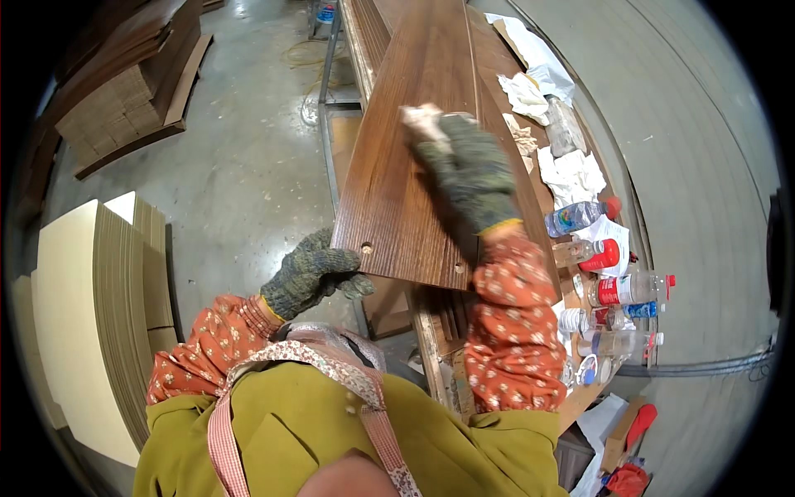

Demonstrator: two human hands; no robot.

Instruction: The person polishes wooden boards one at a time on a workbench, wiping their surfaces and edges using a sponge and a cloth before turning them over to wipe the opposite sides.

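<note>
Wiping appears in hand: right hand (pixel 479 170), fingers clamped on pale cloth (pixel 424 124), works over brown board (pixel 389 207). Left hand (pixel 310 272) appears to pinch its near edge; the next stroke calls for steadiness.

No lettering can be read with certainty. Labels are seen on bottles at the right of the view: a red label (pixel 612 291) is carried by a clear bottle with a red cap (pixel 639 287), a second red label (pixel 601 255) is seen beside it, and a bluish label (pixel 566 220) is borne by another red-capped bottle (pixel 586 214). Their print is too small to be made out.
</note>
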